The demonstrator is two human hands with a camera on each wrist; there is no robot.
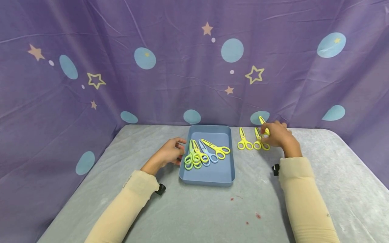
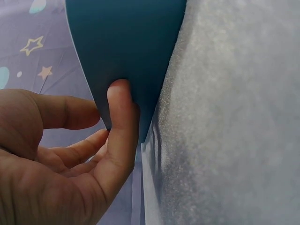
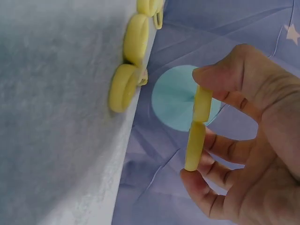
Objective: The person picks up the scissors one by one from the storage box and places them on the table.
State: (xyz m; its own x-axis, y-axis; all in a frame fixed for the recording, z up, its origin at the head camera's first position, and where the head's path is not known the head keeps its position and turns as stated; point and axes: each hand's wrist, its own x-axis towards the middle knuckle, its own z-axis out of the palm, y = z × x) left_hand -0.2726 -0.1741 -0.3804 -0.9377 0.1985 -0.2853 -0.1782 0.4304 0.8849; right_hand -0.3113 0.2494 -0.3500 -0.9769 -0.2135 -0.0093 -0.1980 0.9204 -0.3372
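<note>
**Purple curtain [image 1: 179, 20] behind, yellow scissors [image 3: 202, 105] held up on the right!**

The grey table [image 1: 212, 209] is backed by the curtain, printed with stars and blue ovals, and a few red spots [image 1: 258, 216] are seen on its near part. Over on the right, the yellow scissors are gripped by the right hand [image 1: 275, 133], pinched at the handle rings between thumb and fingertips and raised off the table! Just beside that hand a second yellow pair [image 1: 265, 146] is laid flat, and a third pair [image 1: 249, 145] is set between it and the blue tray [image 1: 214, 173].

Across to the left: the tray's outer wall is touched by a finger of the left hand [image 1: 167, 152], its fingers loosely bent and unclenched, tips near the rim. Inside, green scissors [image 1: 197, 164] are overlapped with yellow ones [image 1: 204, 158], blue scissors [image 1: 214, 158] are lined up alongside, and another yellow pair [image 1: 222, 153] is angled across toward the tray's right wall.

As for writing, a faint marking is spotted on the left sleeve [image 1: 136, 189], too small to be read; the same must be said of the dark marks on the blades.
</note>
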